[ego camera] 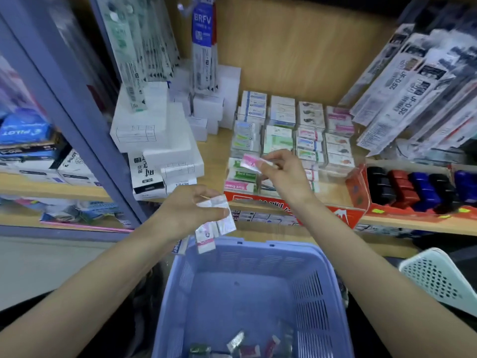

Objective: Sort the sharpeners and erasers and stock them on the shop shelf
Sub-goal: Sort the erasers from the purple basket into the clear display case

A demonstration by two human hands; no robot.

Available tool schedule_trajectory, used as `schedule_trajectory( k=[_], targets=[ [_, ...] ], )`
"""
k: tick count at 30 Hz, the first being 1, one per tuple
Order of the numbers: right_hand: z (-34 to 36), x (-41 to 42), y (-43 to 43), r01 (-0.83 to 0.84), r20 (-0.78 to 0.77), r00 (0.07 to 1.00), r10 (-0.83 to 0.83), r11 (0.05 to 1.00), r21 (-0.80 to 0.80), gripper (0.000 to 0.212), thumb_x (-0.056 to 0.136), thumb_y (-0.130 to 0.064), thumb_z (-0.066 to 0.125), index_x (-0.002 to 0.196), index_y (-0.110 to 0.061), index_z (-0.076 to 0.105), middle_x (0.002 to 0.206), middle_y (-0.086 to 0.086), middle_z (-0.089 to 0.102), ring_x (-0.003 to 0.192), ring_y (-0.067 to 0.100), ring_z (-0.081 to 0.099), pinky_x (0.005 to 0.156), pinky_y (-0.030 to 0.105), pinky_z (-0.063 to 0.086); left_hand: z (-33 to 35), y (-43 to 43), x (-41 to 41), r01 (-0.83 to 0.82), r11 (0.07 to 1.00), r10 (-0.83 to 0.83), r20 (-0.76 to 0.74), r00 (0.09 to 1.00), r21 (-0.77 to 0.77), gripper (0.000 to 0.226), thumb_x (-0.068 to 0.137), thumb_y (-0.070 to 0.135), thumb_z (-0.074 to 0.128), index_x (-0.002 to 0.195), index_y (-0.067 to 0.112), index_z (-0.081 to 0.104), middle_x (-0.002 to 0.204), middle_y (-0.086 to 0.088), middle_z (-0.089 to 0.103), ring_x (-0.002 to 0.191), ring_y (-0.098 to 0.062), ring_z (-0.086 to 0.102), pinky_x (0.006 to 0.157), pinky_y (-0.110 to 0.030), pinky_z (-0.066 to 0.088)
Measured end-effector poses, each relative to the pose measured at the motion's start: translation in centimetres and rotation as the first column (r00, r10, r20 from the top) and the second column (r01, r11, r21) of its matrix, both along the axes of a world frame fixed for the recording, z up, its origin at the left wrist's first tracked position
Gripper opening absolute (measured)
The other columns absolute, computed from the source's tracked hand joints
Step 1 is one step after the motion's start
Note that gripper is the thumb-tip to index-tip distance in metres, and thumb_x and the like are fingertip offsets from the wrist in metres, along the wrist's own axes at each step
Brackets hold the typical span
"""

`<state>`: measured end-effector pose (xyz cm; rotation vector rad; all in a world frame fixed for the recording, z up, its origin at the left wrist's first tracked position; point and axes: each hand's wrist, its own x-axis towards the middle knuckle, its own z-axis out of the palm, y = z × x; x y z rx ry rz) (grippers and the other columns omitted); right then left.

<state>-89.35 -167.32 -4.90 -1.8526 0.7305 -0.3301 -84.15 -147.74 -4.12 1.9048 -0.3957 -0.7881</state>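
At the bottom centre of the frame a blue plastic basket (247, 293) sits nearest the camera, its slotted walls open to view; a few small wrapped items (242, 344) lie loose on its floor at the lower edge, too blurred to tell as erasers or sharpeners. At the lower right, the corner of a white perforated basket (438, 277) shows just beside it.

Above the blue basket's far rim, the left hand (191, 210) is closed around a small bunch of wrapped erasers (214, 223), thumb pressing them against the fingers; the packets hang down toward the basket rim. Further in, at the centre of the frame, the right hand (281, 171) pinches a single pink-labelled eraser (251, 162) between thumb and fingertips, holding it over the near end of a red cardboard display box (335, 213) on the wooden shelf (413, 223).

Inside that box, rows of boxed erasers (296, 130) stand packed side by side, with green and pink labels in the near left column. To the right, a second red tray (361, 189) holds black, red and blue sharpeners (418, 189) in a row. At the upper left of the shelf, white boxes (154, 130) are stacked, with hanging pen refill packs (204, 42) above them. More refill packs (418, 89) lean at the upper right.
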Motion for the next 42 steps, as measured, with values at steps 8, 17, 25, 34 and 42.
schedule_trajectory(
  k=[8, 17, 25, 34, 42],
  targets=[
    [-1.1, 2.7, 1.5, -0.136, -0.153, 0.986, 0.073, 0.878, -0.458, 0.026, 0.093, -0.022, 0.055, 0.117, -0.013, 0.06, 0.12, 0.006, 0.059, 0.105, 0.018, 0.055, 0.079, 0.018, 0.033, 0.9, -0.2, 1.0, -0.017, 1.0, 0.017, -0.001, 1.0, -0.018, 0.027, 0.073, 0.022, 0.079, 0.096, 0.025, 0.068, 0.097, 0.022, 0.058, 0.097, 0.007, 0.049, 0.083, -0.019, 0.037],
    [-2.2, 2.0, -0.1, -0.414, -0.374, 0.909, 0.183, 0.501, -0.76, 0.033, 0.1, -0.023, 0.037, 0.124, -0.015, 0.059, 0.123, 0.001, 0.049, 0.11, 0.022, 0.033, 0.089, 0.03, 0.021, 0.6, -0.2, 0.5, 0.002, 1.0, -0.002, -0.011, 1.0, 0.024, 0.027, 0.073, 0.023, 0.079, 0.096, 0.028, 0.067, 0.109, 0.013, 0.062, 0.107, 0.0, 0.05, 0.091, -0.023, 0.036],
    [-2.3, 0.8, -1.3, -0.444, -0.355, 0.895, 0.271, 0.458, -0.77, 0.039, 0.09, -0.031, 0.059, 0.125, -0.015, 0.058, 0.118, 0.005, 0.061, 0.114, 0.026, 0.041, 0.106, 0.038, 0.02, 0.8, -0.4, 0.3, 0.006, 1.0, -0.006, 0.009, 1.0, 0.009, 0.022, 0.074, 0.023, 0.079, 0.092, 0.028, 0.068, 0.106, 0.015, 0.061, 0.101, 0.004, 0.05, 0.078, -0.02, 0.039],
    [-1.3, 1.4, -1.9, -0.211, -0.131, 0.975, 0.181, 0.549, -0.809, 0.032, 0.088, -0.022, 0.064, 0.118, -0.012, 0.063, 0.106, 0.006, 0.067, 0.105, 0.027, 0.046, 0.091, 0.031, 0.027, 0.8, -0.4, 0.4, -0.027, 0.999, 0.028, 0.01, 1.0, -0.017, 0.02, 0.074, 0.02, 0.078, 0.09, 0.025, 0.068, 0.099, 0.016, 0.064, 0.098, 0.008, 0.052, 0.074, -0.019, 0.042],
    [-2.7, 3.2, -0.9, -0.191, -0.175, 0.982, 0.077, 0.461, -0.866, 0.014, 0.084, -0.023, 0.067, 0.088, -0.011, 0.075, 0.095, 0.008, 0.055, 0.098, 0.031, 0.045, 0.084, 0.036, 0.028, 0.6, -0.7, 0.4, -0.022, 1.0, 0.023, 0.018, 1.0, -0.018, 0.021, 0.075, 0.019, 0.077, 0.094, 0.023, 0.068, 0.1, 0.016, 0.063, 0.091, 0.01, 0.055, 0.064, -0.012, 0.043]
  ],
)
